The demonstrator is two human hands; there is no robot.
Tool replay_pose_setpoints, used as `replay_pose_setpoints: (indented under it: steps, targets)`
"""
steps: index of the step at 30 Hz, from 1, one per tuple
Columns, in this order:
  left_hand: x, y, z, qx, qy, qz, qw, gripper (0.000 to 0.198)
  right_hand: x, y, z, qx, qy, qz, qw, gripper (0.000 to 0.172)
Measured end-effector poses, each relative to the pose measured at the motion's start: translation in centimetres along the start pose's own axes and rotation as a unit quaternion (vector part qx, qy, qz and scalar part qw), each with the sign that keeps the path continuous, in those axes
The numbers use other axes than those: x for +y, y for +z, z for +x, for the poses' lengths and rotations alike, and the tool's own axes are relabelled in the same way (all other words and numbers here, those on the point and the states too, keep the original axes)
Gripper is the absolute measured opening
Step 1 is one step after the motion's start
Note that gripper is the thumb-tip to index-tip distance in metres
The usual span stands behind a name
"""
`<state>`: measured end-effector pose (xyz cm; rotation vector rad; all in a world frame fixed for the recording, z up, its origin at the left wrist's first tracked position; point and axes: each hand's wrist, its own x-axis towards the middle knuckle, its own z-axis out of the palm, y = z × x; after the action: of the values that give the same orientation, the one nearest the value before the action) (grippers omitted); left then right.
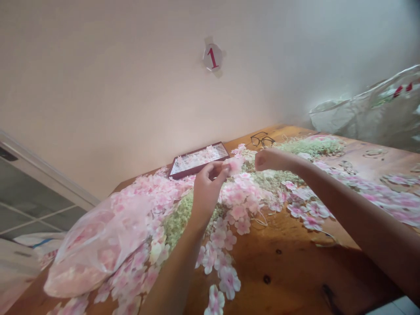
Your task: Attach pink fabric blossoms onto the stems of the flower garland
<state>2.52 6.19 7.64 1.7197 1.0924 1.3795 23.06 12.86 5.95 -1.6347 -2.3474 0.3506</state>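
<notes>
My left hand (211,179) reaches over the middle of the table, thumb and fingertips pinching a pale pink artificial flower (234,166). To its right, my right hand (269,159) is closed like a fist; whatever lies inside its fingers is hidden. Loose pink petals (239,197) spread beneath both hands. Bunches of pale green artificial stems (180,214) lie among them. Just behind my left hand is a dark-rimmed tray (188,170) with some petals on its patterned base.
A clear plastic bag of pink petals (98,245) rests at the left on the wooden table (278,271). Eyeglasses (262,140) lie near the wall. More green stems (311,145) and flower strands (383,197) cover the right side. A large pale bag (367,109) stands beyond.
</notes>
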Motion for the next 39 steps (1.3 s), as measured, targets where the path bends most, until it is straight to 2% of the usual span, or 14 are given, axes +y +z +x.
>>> replay_pose_setpoints:
  steps: [3, 6, 8, 10, 11, 14, 17, 19, 21, 27, 30, 33, 36, 39]
  targets:
    - [0.0, 0.0, 0.0, 0.007, -0.005, 0.007, 1.0, 0.019, 0.6, 0.1, 0.0, -0.026, 0.022, 0.003, 0.999, 0.009]
    - [0.0, 0.1, 0.1, 0.009, -0.01, 0.011, 1.0, 0.019, 0.9, 0.1, 0.3, -0.018, 0.025, 0.021, 0.999, 0.013]
    - [-0.1, 0.1, 0.1, 0.008, -0.012, 0.006, 1.0, 0.019, 0.5, -0.3, 0.1, -0.009, 0.003, 0.061, 0.998, 0.014]
    - [-0.3, 0.1, 0.2, 0.009, -0.014, 0.002, 1.0, 0.02, -0.8, -1.0, -0.5, -0.007, -0.045, 0.159, 0.986, 0.015]
    - [-0.4, 0.1, 0.2, 0.009, -0.013, 0.002, 1.0, 0.02, -1.6, -1.4, -1.0, -0.005, -0.075, 0.228, 0.971, 0.015]
    - [-0.6, 0.2, 0.2, -0.001, -0.006, 0.003, 1.0, 0.021, -4.5, -2.3, -2.7, -0.006, -0.142, 0.414, 0.899, 0.012]
    - [-0.5, 0.2, 0.2, -0.015, -0.003, 0.009, 1.0, 0.023, -6.2, -2.5, -3.6, -0.008, -0.153, 0.506, 0.849, 0.01]
    - [-0.4, 0.2, 0.2, -0.017, -0.006, 0.012, 1.0, 0.024, -6.4, -2.3, -3.6, 0.0, -0.149, 0.528, 0.836, 0.012]
    - [-0.3, 0.1, 0.2, -0.017, -0.007, 0.01, 1.0, 0.024, -6.2, -2.1, -3.3, 0.017, -0.137, 0.528, 0.838, 0.014]
    - [-0.3, 0.0, 0.2, -0.007, -0.008, 0.005, 1.0, 0.025, -6.6, -2.0, -3.4, 0.073, -0.113, 0.478, 0.868, 0.015]
    - [-0.4, 0.0, 0.1, -0.003, -0.009, 0.013, 1.0, 0.025, -7.4, -1.9, -4.1, 0.109, -0.141, 0.392, 0.903, 0.015]
    - [-0.2, 0.0, 0.0, -0.011, -0.008, 0.014, 1.0, 0.025, -7.9, -1.8, -4.7, 0.176, -0.151, 0.272, 0.934, 0.018]
    - [0.0, 0.0, -0.1, -0.015, -0.006, 0.012, 1.0, 0.024, -8.1, -1.6, -5.0, 0.221, -0.142, 0.189, 0.946, 0.018]
    - [0.1, 0.1, -0.2, -0.022, -0.009, 0.011, 1.0, 0.025, -8.2, -1.7, -5.1, 0.238, -0.135, 0.133, 0.953, 0.019]
